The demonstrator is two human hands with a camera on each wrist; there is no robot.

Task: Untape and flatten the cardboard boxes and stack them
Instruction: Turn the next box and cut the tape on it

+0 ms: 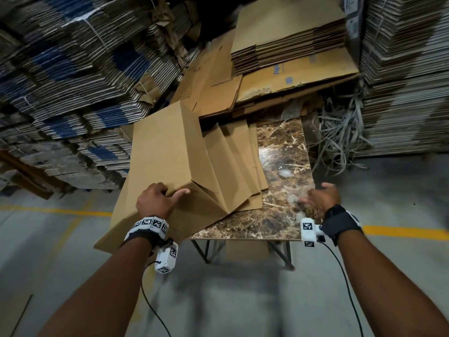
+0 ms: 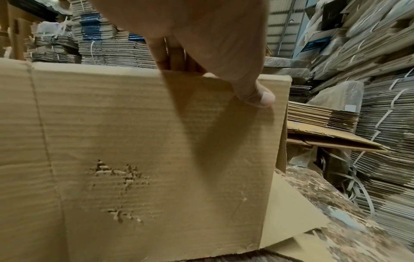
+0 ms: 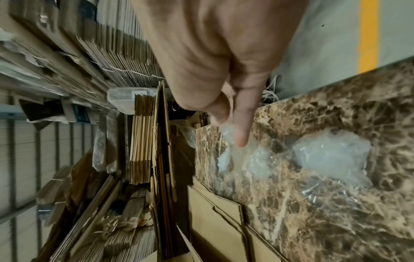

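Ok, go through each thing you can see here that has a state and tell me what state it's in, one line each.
Plain brown cardboard box: partly collapsed, flaps open, leaning over the table's left side.
Left hand: grips the box's near edge, thumb on the outside.
Right hand: fingers on crumpled clear tape.
Crumpled clear tape: off the box, lying in wads on the tabletop.
Brown marble-patterned table: standing, partly covered.
Flattened cardboard stack: lying flat behind the table.
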